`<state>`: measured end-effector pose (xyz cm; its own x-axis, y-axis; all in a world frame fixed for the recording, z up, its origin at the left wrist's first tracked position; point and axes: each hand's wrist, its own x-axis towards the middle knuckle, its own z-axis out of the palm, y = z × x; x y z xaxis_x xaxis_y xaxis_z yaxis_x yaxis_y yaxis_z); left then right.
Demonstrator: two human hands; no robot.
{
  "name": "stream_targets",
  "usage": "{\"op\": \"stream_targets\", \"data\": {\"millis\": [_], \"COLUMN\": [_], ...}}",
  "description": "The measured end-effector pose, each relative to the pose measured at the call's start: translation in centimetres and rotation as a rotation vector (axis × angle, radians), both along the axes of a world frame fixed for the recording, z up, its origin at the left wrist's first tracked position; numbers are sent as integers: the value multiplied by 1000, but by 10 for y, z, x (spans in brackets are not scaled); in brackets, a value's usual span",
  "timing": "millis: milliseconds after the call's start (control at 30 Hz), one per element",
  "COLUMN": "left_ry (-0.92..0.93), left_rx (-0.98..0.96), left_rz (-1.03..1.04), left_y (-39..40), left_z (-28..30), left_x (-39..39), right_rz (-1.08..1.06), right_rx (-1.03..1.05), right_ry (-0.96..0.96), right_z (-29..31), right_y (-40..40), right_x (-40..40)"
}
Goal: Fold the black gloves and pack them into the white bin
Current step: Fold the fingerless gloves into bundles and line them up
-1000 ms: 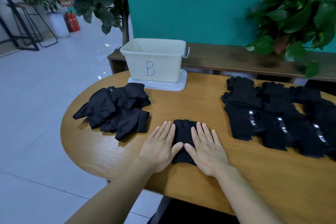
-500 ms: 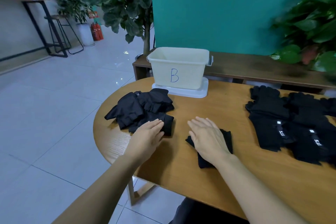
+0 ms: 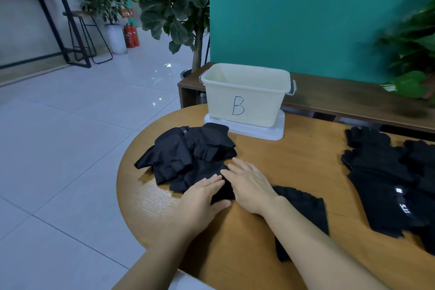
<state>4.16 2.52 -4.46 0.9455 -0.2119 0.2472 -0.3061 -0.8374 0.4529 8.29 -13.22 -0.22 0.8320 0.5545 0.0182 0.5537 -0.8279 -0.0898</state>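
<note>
- Both hands rest with straight fingers on the near edge of the heap of black gloves (image 3: 188,155) at the left of the table (image 3: 294,162). The left hand (image 3: 202,198) lies flat on the near glove, fingers close together; the right hand (image 3: 249,181) lies just beside it, fingers slightly spread. Neither grip is pinching cloth as far as the view shows.
- A flat dark glove (image 3: 303,207) lies under the right forearm, apart from the heap. It looks folded, though I cannot be sure.
- The white bin (image 3: 244,99), marked B, stands at the far side of the table on its lid (image 3: 244,130), near the heap but not touching it.
- A row of laid-out gloves (image 3: 386,179) fills the right side of the table.
- Risk: the heap lies close to the rounded left edge, so a sideways push or a tug on one glove could drag its neighbours over the edge onto the floor.
- Risk: the gloves overlap and are all black, so a lift may bring up two at once or half of a pair.
- Risk: the right forearm could sweep the flat glove out of shape when it moves.
- Hidden: the inside of the bin cannot be seen, so how many gloves are packed is unknown.
- The row at the right is cut off by the frame, and the plant above it is blurred.
- The fingertips of both hands blend into the dark cloth.
</note>
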Motion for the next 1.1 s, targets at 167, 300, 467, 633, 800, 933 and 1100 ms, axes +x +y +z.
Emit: {"op": "stream_targets", "data": {"millis": [167,300,467,633,800,933,1100], "left_ry": [-24,-24,-75,-103,-79,-65,33], "left_rx": [0,50,76,56,-344,-502,-459], "left_rz": [6,-90,-188,-136,60,95,181], "left_y": [1,6,11,8,11,14,33], "left_z": [-1,0,7,16,57,99,141], "left_x": [2,-8,-34,-59,-60,-53,-35], "right_rz": [-27,-43,-68,-82,-137,-261,-319], "right_rx": [22,-8,-27,-2,233,485,895], "right_ry": [18,6,-52,-39,13,43,217], "right_z": [-6,-2,-3,-3,22,49,99], "right_y": [2,-2,-6,-11,-8,0,8], "right_x": [3,-11,-46,-74,-75,-51,-27]}}
